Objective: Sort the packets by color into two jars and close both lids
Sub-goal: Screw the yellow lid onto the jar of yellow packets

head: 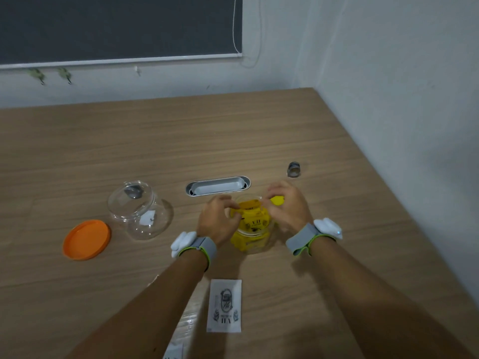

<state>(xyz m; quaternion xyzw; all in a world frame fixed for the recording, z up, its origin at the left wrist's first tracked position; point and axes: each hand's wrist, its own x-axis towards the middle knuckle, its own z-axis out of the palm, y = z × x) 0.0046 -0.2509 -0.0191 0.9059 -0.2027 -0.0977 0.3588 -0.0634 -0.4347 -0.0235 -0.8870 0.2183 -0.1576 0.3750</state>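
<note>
A clear jar (255, 246) stands in the middle of the table, filled with yellow packets (252, 224). Both my hands are at its open mouth. My left hand (217, 220) pinches a yellow packet at the rim on the left side. My right hand (289, 207) holds another yellow piece (277, 200) in its fingertips just right of the mouth. A second clear jar (141, 211) stands open to the left, with something small and white (148, 218) showing through its glass. Its orange lid (86, 239) lies flat further left. A white packet (225, 305) lies near me between my forearms.
A silver oval cable grommet (218, 185) is set into the wooden table (337, 268) just behind the full jar. A small metal cylinder (294, 169) stands at the back right. Another white packet (174, 351) peeks out at the bottom edge under my left arm. Walls bound the table behind and right.
</note>
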